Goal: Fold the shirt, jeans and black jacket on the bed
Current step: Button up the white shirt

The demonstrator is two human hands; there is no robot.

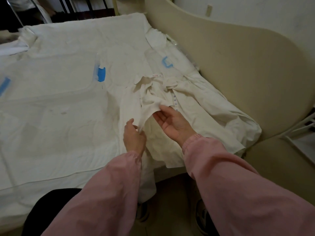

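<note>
In the head view, the cream shirt point(204, 103) lies spread front-up on the bed point(59, 108) by its right edge, where the left hand point(134, 136) pinches a raised front fold and the right hand point(173, 124), palm-up with nearly straight fingers, touches that fold.

The bed point(51, 125) is carrying a wrinkled white sheet with blue tape marks point(101, 74) sticking to it; a cream shirt point(204, 103) is lying spread near its right edge.
</note>
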